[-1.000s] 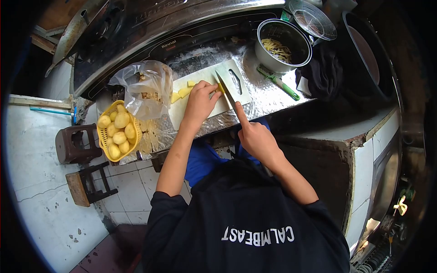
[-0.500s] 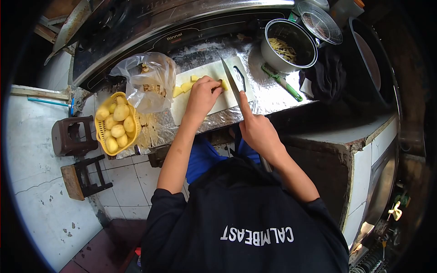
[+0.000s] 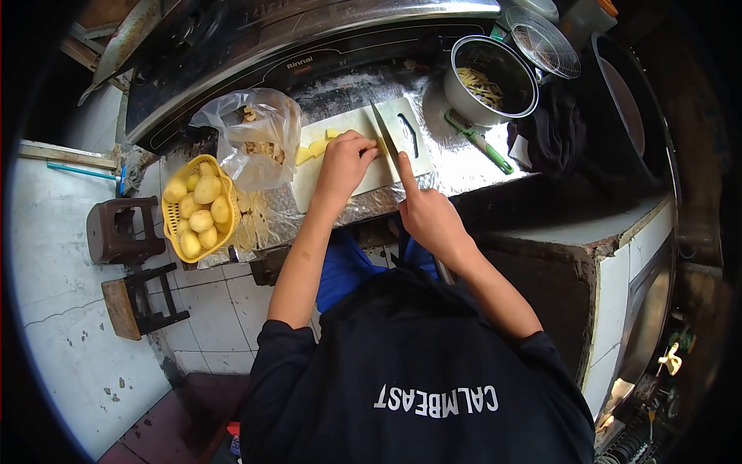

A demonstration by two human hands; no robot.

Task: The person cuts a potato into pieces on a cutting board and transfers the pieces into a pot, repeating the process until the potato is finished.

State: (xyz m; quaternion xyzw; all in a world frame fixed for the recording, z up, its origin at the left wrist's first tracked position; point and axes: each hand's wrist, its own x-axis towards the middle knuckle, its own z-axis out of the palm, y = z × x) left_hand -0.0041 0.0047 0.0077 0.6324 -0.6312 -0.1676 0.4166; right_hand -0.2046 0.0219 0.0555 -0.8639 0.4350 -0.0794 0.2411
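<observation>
My right hand grips a knife, its index finger stretched along the back of the blade. The blade lies over a white cutting board, right beside the fingertips of my left hand. Those fingers are bent and pressed on a piece of potato, mostly hidden by the hand and the blade. Left of this hand, several cut potato pieces rest on the board. The knife's handle is covered by my right hand.
A yellow basket of peeled potatoes stands left, by a clear plastic bag with peelings. Behind right are a pot holding cut strips, a green-handled peeler, a wire strainer and a dark cloth.
The knife and my right hand have shifted slightly left, bringing the blade closer to my left fingertips. My left hand stays almost where it was.
</observation>
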